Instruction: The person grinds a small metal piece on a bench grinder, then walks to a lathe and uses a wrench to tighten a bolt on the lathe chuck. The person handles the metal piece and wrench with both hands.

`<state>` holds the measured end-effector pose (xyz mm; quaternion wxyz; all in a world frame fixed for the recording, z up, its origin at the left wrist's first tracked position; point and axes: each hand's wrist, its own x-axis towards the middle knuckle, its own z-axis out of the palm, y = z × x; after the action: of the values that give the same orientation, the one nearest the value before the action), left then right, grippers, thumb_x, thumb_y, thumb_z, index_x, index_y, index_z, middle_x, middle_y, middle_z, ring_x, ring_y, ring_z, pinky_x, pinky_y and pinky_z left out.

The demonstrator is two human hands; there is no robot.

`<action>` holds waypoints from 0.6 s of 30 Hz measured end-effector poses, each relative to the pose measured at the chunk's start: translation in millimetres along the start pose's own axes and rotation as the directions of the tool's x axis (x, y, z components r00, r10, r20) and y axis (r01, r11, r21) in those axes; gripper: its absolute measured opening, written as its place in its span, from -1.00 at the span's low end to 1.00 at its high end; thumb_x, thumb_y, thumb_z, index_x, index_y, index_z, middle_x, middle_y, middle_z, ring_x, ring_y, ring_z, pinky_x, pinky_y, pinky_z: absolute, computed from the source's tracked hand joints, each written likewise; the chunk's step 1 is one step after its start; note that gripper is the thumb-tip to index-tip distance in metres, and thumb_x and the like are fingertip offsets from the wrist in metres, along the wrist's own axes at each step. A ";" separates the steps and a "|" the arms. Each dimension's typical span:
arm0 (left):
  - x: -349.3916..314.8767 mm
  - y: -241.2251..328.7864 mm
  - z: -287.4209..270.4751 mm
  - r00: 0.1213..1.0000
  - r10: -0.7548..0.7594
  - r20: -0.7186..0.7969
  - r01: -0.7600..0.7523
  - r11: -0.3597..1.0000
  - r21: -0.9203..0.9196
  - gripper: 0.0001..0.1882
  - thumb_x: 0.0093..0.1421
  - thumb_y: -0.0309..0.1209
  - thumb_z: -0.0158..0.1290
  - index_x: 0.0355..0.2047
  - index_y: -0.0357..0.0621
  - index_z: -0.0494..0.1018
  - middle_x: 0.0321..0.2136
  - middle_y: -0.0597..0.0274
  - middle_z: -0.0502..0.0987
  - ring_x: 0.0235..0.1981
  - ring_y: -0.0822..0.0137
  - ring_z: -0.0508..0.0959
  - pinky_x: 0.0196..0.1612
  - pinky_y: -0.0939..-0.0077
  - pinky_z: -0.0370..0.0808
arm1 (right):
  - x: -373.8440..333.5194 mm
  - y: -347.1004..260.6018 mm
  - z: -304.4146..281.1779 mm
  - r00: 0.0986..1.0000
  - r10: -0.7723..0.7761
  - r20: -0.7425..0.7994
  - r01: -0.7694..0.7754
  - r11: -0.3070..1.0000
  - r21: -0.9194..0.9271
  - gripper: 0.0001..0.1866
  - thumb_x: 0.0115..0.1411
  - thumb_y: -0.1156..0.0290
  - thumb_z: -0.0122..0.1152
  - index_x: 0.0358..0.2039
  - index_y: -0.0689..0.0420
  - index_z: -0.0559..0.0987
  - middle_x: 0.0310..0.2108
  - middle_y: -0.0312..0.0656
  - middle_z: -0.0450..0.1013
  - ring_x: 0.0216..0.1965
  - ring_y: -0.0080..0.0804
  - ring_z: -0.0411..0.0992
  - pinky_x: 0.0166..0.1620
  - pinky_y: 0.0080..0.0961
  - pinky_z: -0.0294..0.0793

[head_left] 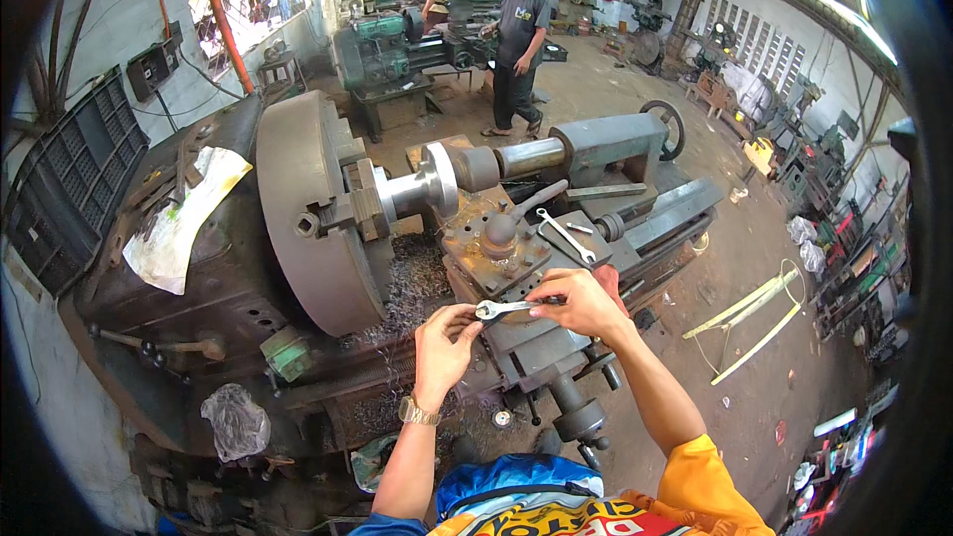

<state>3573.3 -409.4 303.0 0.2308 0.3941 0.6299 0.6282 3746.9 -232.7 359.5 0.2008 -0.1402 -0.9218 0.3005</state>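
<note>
I hold a short silvery wrench (506, 307) level above the lathe's cross slide. My right hand (579, 303) pinches its handle end. At the jaw end, the thumb and fingers of my left hand (443, 345) close on the wrench's head. Just beyond stands the square, rusty tool post (475, 250) with its lever handle (539, 199). A longer open-ended spanner (567, 236) lies to the right of the tool post. Further back, a shiny flanged metal workpiece (422, 189) is gripped in the jaws of the big chuck (313, 208).
The tailstock (611, 147) with its handwheel (663, 129) stands at the far end of the bed. Metal chips (412, 283) lie below the chuck. A stained paper sheet (189, 218) covers part of the headstock. Two people (520, 40) stand near another lathe (382, 55). Yellow strips (749, 313) lie on the floor.
</note>
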 end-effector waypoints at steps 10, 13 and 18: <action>1.4 -6.1 2.8 0.999 -0.011 -0.038 0.012 0.999 0.030 -0.76 0.16 -0.65 0.22 -0.14 -0.38 0.56 -0.25 0.08 0.66 -0.21 0.37 0.66 -0.11 0.47 0.62 | -1.3 0.8 6.4 1.000 0.023 -0.005 -0.023 1.000 -0.014 -0.80 0.02 0.44 0.45 -0.30 0.17 0.70 -0.39 -0.10 0.54 -0.33 -0.07 0.52 -0.26 -0.27 0.49; 1.6 -8.6 3.2 0.999 -0.040 -0.037 0.041 0.999 0.022 -0.77 0.17 -0.65 0.22 -0.14 -0.39 0.56 -0.25 0.09 0.66 -0.21 0.37 0.66 -0.11 0.48 0.61 | -5.3 -5.6 10.0 0.999 0.046 -0.023 -0.047 0.998 -0.037 -0.78 0.02 0.49 0.46 -0.28 0.21 0.70 -0.39 -0.09 0.55 -0.33 -0.11 0.54 -0.25 -0.31 0.49; 0.9 -9.9 3.8 0.997 -0.065 -0.031 0.066 0.998 0.022 -0.78 0.18 -0.65 0.21 -0.14 -0.38 0.56 -0.25 0.09 0.67 -0.20 0.38 0.66 -0.08 0.50 0.60 | -9.3 -11.6 13.2 0.993 0.097 -0.069 -0.104 0.989 -0.101 -0.77 0.06 0.38 0.45 -0.28 0.19 0.69 -0.42 -0.09 0.57 -0.31 -0.06 0.55 -0.24 -0.24 0.50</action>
<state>3573.7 -405.4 293.1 0.2374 0.3663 0.6531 0.6189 3747.5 -251.8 354.2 0.2073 -0.2063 -0.9211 0.2570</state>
